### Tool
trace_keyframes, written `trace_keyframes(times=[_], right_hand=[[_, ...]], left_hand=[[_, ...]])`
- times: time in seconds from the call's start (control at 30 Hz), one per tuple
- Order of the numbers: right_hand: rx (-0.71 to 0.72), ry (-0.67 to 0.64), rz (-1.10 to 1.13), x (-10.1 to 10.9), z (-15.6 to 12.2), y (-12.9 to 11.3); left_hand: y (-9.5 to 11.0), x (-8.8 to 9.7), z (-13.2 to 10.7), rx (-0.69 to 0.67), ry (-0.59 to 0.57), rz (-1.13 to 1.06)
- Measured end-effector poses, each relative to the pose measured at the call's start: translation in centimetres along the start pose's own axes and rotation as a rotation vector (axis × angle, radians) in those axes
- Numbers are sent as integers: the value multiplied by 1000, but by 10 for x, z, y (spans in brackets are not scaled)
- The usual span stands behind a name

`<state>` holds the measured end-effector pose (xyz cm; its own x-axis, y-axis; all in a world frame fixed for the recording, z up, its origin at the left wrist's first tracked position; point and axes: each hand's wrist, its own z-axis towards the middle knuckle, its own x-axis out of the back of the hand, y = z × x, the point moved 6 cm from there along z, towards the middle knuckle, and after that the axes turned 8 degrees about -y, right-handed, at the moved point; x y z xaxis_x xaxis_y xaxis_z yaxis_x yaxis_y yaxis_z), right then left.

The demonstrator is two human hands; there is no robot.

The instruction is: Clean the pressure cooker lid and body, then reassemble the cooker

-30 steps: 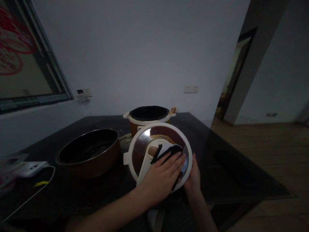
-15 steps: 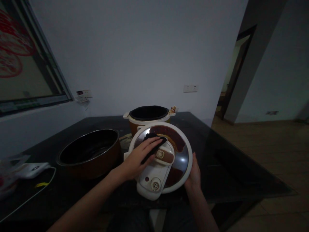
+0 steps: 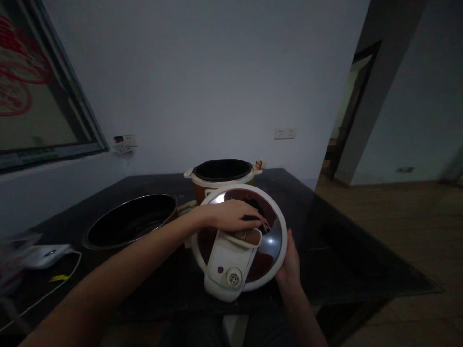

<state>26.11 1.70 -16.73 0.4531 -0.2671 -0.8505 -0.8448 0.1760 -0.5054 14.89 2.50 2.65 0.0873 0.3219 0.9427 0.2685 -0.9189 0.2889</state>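
Observation:
A round cooker lid (image 3: 269, 243) with a white rim, a brown and metallic top and a white handle is tilted up before me. My right hand (image 3: 289, 265) grips its lower right edge from behind. My left hand (image 3: 233, 215) lies across the lid's upper part, fingers pressed on a dark cloth (image 3: 255, 212) that peeks out at the fingertips. Behind the lid stands the open cooker body (image 3: 222, 176), white-rimmed with a dark inside.
A brown inner pot (image 3: 132, 226) sits on the dark table (image 3: 343, 241) to the left. A white device (image 3: 45, 254) with a cable lies at the far left. Wall sockets, a window on the left and a doorway on the right surround the table.
My left hand with the cloth has moved from the lid's lower middle to its upper left, then across to the upper right. The right hand has kept its hold on the lid's edge.

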Motion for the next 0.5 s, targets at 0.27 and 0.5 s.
trace_keyframes(times=[0.27,0.5], right_hand=[[11,-32,14,-1,0,0],[-4,-32,3,-2,-1,0]], left_hand=[[17,-6,19,41,-175,187],[7,0,15,-59,-114,3]])
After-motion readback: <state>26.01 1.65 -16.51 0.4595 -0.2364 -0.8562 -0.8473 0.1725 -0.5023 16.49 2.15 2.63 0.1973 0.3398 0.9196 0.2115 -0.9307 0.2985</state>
